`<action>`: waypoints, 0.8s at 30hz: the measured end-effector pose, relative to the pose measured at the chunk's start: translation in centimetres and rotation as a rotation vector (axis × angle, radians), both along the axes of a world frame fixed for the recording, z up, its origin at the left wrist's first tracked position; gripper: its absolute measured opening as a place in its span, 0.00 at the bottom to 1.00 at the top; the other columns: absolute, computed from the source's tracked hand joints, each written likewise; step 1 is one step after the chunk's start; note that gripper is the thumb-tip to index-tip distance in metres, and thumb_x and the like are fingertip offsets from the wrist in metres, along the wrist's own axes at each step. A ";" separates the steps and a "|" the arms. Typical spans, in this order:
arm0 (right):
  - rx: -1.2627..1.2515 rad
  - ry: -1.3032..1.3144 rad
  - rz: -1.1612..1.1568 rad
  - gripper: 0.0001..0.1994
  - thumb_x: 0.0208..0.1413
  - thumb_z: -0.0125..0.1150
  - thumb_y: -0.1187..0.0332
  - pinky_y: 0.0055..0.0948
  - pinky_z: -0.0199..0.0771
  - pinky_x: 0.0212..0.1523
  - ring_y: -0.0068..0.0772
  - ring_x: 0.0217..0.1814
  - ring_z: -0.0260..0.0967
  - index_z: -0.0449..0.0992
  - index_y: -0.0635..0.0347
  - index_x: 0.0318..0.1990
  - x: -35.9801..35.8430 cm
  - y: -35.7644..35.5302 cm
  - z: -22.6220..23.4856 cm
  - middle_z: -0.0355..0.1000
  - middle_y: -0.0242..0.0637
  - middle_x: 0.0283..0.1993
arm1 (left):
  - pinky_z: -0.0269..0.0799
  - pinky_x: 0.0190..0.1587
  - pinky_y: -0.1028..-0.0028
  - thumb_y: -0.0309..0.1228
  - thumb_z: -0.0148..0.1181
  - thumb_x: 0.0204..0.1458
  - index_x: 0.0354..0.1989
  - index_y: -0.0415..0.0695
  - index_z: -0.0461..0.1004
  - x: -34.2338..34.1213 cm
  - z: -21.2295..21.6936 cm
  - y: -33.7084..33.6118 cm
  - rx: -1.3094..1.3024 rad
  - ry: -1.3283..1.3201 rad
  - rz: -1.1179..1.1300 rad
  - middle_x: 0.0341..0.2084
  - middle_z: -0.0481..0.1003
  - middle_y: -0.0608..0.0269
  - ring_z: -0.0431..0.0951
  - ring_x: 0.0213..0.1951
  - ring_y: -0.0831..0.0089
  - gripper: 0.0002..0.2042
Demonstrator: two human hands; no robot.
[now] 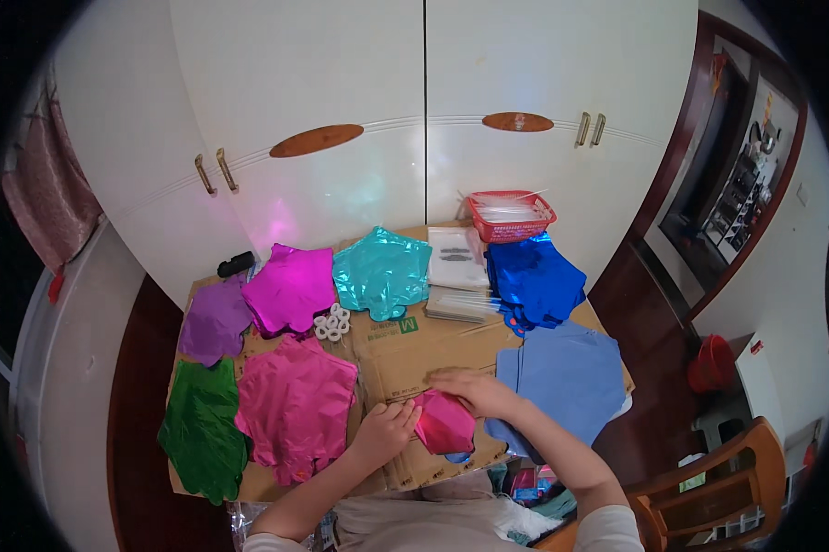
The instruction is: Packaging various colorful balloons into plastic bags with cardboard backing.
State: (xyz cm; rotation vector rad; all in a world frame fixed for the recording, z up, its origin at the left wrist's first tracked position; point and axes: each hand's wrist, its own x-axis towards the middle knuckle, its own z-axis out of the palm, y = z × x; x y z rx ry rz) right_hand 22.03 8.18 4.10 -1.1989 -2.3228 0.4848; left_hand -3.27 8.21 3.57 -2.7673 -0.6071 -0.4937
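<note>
A folded pink-red foil sheet (445,423), seemingly a flat foil balloon, lies on the cardboard near its front edge, with a bit of blue under its lower corner. My left hand (391,429) pinches its left edge between closed fingers. Across its upper edge rests my right hand (474,390), fingers stretched out to the left and lying flat. To the left of my left hand spreads a stack of larger pink foil balloons (297,405). A pile of greyish-blue flat sheets (566,382) sits beyond my right forearm.
On the cardboard (391,354) are green (201,423), purple (214,327), magenta (292,287), turquoise (383,271) and blue foil stacks (536,281). White rolls (332,323), a clear packet (457,258) and a red basket (512,219) of white sticks stand among them. A wooden chair (764,469) is at right.
</note>
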 end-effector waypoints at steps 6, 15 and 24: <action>0.242 -0.276 0.172 0.20 0.49 0.50 0.68 0.31 0.61 0.62 0.33 0.61 0.63 0.72 0.54 0.51 0.4 0.6 -1.7 0.67 0.33 0.58 | 0.63 0.38 0.72 0.34 0.53 0.41 0.46 0.40 0.73 -0.3 -0.1 -0.2 -0.009 0.004 -0.012 0.45 0.74 0.57 0.70 0.40 0.73 0.21; 0.162 -0.482 0.197 0.35 0.43 0.57 0.62 0.36 0.49 0.67 0.37 0.69 0.50 0.58 0.57 0.63 0.7 -0.5 -0.7 0.56 0.36 0.66 | 0.64 0.38 0.70 0.55 0.58 0.42 0.51 0.39 0.70 -0.8 0.8 -0.8 -0.159 -0.032 -0.021 0.49 0.70 0.53 0.69 0.41 0.67 0.33; -0.033 -0.424 0.253 0.47 0.37 0.63 0.54 0.43 0.42 0.69 0.42 0.73 0.41 0.48 0.63 0.66 -0.4 -7.3 1.0 0.45 0.45 0.70 | 0.65 0.38 0.65 0.61 0.57 0.40 0.59 0.51 0.65 -1.9 1.8 -3.3 -0.280 0.042 -0.073 0.53 0.65 0.44 0.68 0.43 0.61 0.38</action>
